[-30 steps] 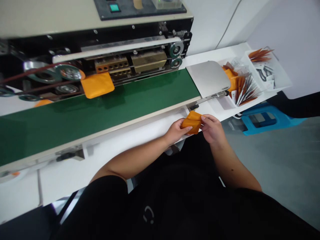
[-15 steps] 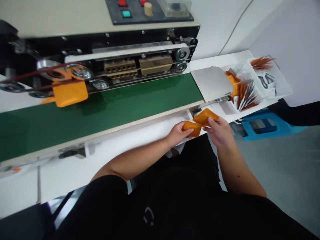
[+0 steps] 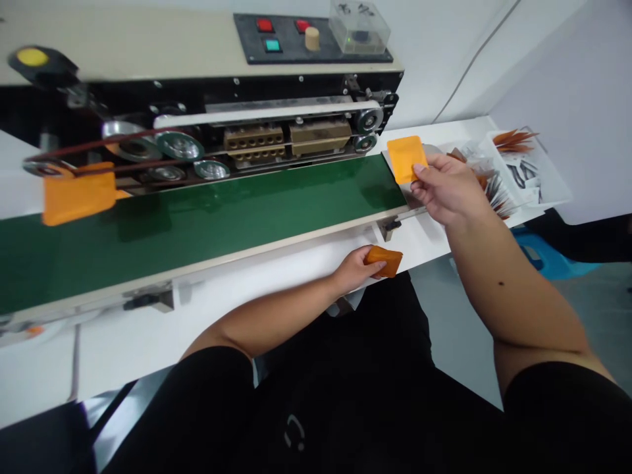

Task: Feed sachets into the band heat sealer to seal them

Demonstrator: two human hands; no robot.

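In front of the machine's green conveyor belt (image 3: 276,210), my left hand (image 3: 354,268) grips a small orange pouch (image 3: 388,262) between thumb and fingers; whether it is one or a stack I cannot tell. My right hand (image 3: 447,187) pinches another orange pouch (image 3: 405,158) by its lower right edge. That pouch is raised over the metal plate at the belt's right end, near the rollers (image 3: 368,130) of the band sealer. A third orange pouch (image 3: 79,194) hangs from the machine's rollers at the left, over the belt.
White bins (image 3: 538,171) with brown and silver packets stand at the right. A control panel (image 3: 316,39) with red and green buttons sits on top of the machine. A blue stool (image 3: 548,253) is on the floor behind my right arm.
My right hand has lifted its pouch up and away from my left hand to the belt's right end. The pouch in the rollers has travelled left. My left hand has barely moved.
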